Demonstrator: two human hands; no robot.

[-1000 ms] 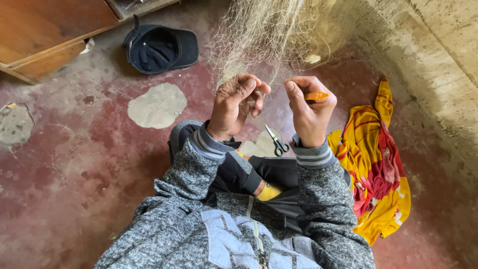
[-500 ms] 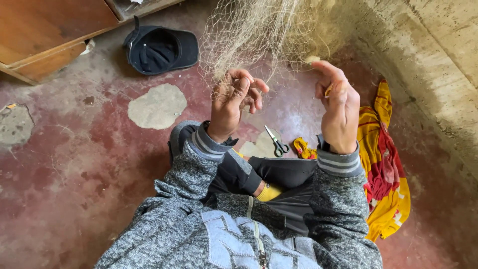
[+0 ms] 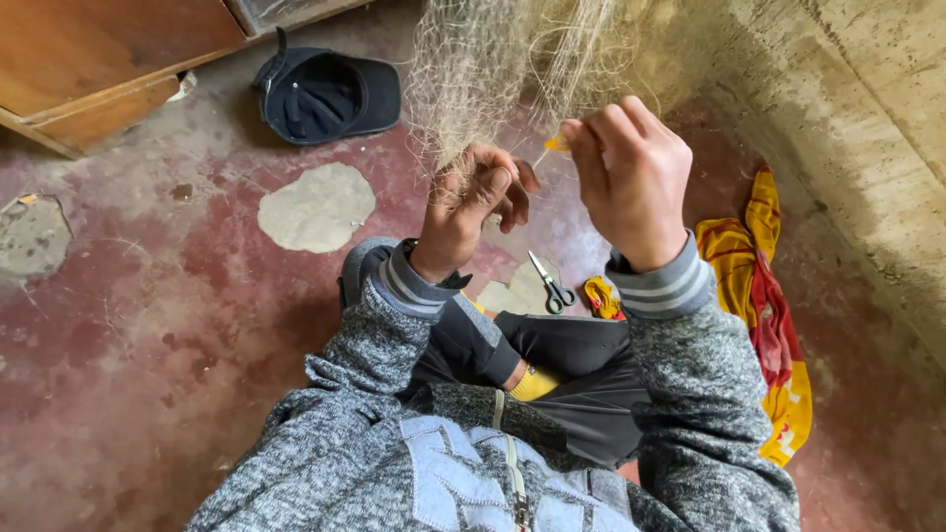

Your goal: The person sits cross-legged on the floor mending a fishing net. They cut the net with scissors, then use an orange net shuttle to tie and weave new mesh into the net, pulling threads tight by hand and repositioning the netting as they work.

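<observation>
Fingers of the left hand (image 3: pixel 473 207) stay pinched on the net (image 3: pixel 493 69); the right hand (image 3: pixel 631 177) has swung back in, gripping one orange needle (image 3: pixel 557 144) at the mesh. One scissors (image 3: pixel 548 284), one cap (image 3: pixel 330 96) lie below.

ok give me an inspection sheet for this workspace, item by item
surface: worn red floor with pale bare patches
job's things: pale fishing net hanging in front; small orange tool at the net
clutter: dark cap upside down; scissors on the floor; yellow and red cloth by the wall
grips: left hand pinches net strands; right hand holds the orange tool
cables: nothing seen
surroundings: wooden furniture upper left; rough concrete wall on the right
</observation>
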